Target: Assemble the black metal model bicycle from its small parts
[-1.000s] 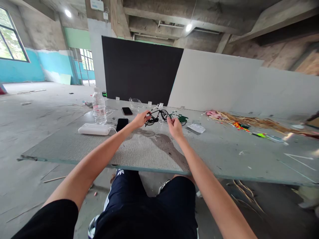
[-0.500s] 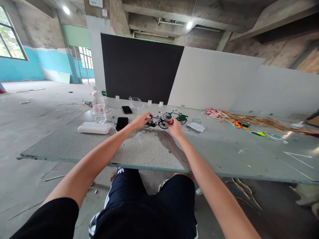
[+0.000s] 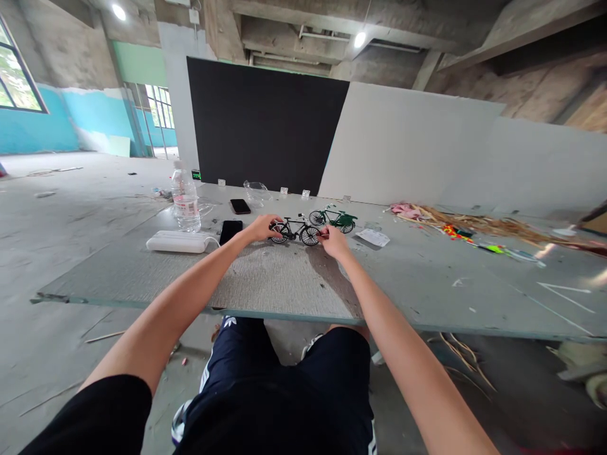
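Note:
A small black model bicycle (image 3: 296, 231) stands upright on the grey table, between my two hands. My left hand (image 3: 264, 228) has its fingers closed round the bicycle's rear end, at the left wheel. At the other end, my right hand (image 3: 334, 241) pinches the edge of the right wheel with thumb and fingertips. Just behind and to the right stands a green model bicycle (image 3: 333, 218), touched by neither hand.
Left of my hands lie two phones (image 3: 240, 206), a white power strip (image 3: 176, 242) and a plastic bottle (image 3: 185, 201). A paper slip (image 3: 373, 237) is right of my right hand. Wood strips (image 3: 502, 230) lie farther right; boards (image 3: 265, 126) stand behind.
The black bicycle now shows more upright and side-on. My left hand has shifted slightly left and its fingers sit lower on the rear wheel. The view has tilted a little.

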A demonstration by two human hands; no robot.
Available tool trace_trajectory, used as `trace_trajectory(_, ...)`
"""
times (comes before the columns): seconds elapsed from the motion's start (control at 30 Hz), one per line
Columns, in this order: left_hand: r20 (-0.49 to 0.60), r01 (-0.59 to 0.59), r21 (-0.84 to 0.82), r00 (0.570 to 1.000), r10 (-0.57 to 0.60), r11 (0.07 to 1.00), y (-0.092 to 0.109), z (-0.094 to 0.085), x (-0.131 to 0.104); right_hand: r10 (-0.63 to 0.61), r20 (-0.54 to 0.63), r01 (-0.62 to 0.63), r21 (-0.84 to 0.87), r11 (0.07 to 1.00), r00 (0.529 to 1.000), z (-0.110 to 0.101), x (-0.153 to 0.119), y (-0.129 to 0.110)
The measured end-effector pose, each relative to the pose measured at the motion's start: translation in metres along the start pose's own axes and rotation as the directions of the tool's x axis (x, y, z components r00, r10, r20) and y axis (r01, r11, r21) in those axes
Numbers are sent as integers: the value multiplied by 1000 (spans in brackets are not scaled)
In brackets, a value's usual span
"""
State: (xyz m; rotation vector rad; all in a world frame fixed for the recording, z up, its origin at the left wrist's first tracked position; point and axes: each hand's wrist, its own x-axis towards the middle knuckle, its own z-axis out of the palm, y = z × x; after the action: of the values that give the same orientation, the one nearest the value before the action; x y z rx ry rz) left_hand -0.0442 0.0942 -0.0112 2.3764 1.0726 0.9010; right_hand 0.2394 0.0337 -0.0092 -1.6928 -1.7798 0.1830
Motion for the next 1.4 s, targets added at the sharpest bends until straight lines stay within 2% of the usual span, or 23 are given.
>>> trace_trajectory(0.27, -20, 4, -10, 1000, -4, 1000, 1, 0, -2, -3, -4, 3, -61, 998, 1000, -2, -3, -6)
trace_trajectory(0.5, 7, -19, -41, 1000, 20, 999, 2, 0, -3, -25, -19, 23, -103, 994, 1000, 0, -2, -7)
trace_trajectory(0.83, -7, -12, -92, 1000, 12, 996, 18, 1, -10, -57, -70, 52, -65, 996, 996, 0, -2, -6)
trace_trajectory(0.97, 35, 15, -100, 999, -12, 995, 20, 3, -11, -22, -30, 20, -65, 998, 999, 0, -2, -5)
trace_trajectory(1.23, -20, 42, -201, 999, -47, 979, 13, 15, -10, -11, 8, 11, -68, 998, 1000, 2, -3, -4)
trace_trajectory(1.4, -46, 40, -174, 998, -49, 984, 9, 17, -8, 19, 35, -16, -79, 997, 999, 2, -1, -3)
